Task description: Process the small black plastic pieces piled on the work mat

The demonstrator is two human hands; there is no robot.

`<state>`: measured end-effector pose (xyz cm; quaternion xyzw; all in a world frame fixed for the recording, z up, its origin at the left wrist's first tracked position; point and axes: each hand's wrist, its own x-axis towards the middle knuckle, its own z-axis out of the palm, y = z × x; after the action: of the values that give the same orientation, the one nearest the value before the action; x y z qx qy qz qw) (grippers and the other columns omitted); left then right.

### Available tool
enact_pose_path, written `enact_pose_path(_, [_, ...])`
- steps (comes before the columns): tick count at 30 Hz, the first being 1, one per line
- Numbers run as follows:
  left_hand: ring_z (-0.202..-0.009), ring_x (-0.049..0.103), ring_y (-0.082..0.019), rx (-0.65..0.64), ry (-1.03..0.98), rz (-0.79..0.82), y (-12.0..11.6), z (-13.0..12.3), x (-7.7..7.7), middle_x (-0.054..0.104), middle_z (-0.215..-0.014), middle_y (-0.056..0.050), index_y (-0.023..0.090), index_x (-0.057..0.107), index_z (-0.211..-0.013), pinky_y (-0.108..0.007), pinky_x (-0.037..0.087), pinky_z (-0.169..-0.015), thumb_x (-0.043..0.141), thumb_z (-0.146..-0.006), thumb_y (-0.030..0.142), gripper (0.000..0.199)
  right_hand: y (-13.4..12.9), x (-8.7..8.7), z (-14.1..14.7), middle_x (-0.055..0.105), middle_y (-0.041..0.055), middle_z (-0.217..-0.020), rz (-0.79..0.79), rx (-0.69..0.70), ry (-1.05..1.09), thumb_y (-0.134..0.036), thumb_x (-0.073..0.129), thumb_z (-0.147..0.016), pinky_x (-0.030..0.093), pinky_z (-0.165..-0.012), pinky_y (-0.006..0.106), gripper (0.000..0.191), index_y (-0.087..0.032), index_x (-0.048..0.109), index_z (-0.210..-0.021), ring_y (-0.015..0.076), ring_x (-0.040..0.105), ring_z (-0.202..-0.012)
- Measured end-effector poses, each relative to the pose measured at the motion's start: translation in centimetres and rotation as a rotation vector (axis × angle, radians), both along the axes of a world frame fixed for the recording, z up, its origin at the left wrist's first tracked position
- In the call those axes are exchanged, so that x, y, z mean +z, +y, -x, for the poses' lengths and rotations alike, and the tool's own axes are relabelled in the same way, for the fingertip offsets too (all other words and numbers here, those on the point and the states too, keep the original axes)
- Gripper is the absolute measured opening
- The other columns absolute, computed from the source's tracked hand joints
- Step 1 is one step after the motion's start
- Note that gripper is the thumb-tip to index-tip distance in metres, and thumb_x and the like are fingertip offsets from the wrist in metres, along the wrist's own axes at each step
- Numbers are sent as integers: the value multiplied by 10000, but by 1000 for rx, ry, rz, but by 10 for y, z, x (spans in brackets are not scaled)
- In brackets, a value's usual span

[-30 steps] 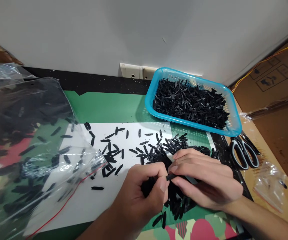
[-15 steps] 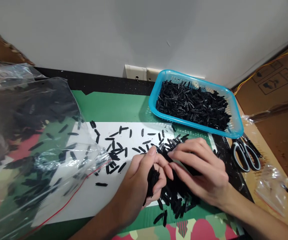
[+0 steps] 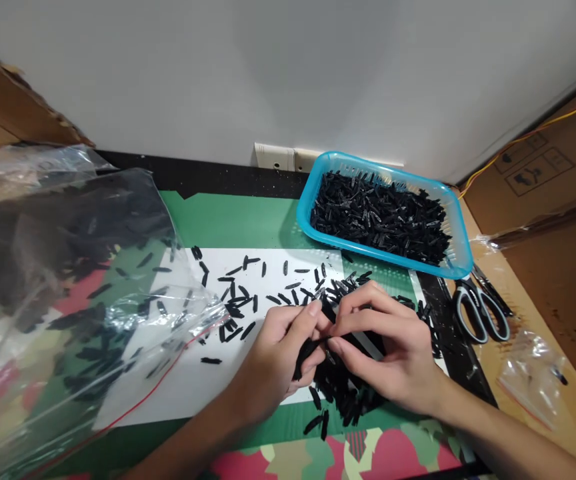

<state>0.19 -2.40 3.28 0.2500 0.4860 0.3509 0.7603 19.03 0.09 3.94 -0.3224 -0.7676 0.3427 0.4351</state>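
My left hand (image 3: 288, 343) is curled around a bunch of small black strips (image 3: 305, 357), its thumb on top. Right beside it, my right hand (image 3: 385, 337) pinches a thin black strip (image 3: 321, 339) between thumb and forefinger, close to the left fingertips. Under and around both hands lies a heap of black strips (image 3: 351, 400), partly hidden by them. More loose strips are scattered over a white sheet (image 3: 168, 393) to the left. Behind the hands, a blue basket (image 3: 383, 257) holds many black strips.
At the left lies a large clear zip bag (image 3: 83, 267) with black strips in it. Scissors (image 3: 481, 313) and a small clear bag (image 3: 533, 377) lie to the right. A cardboard box (image 3: 553, 267) stands at the right, a wall (image 3: 193, 80) behind.
My right hand has drawn in to the left hand, its thumb and forefinger now closed on a strip. The whole view has shifted slightly.
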Motion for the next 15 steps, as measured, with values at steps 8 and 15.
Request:
enact_pose_path(8, [-298, 239, -20, -123, -165, -29, 2, 12, -5, 369, -464, 110, 167, 620, -711, -113, 181, -259, 771, -895, 681, 566, 10, -5, -2, 724, 49, -928, 96, 8, 189, -127, 810, -904, 598, -781, 322, 79, -193, 817, -947, 181, 705, -835])
enact_pose_path(15, [-305, 233, -11, -48, -85, -48, 3, 15, -5, 339, -448, 124, 179, 575, -680, -100, 194, -265, 857, -841, 659, 580, 11, -10, -1, 749, 45, -941, 213, 59, 201, -120, 813, -908, 592, -777, 299, 148, -204, 814, -1030, 170, 704, -845])
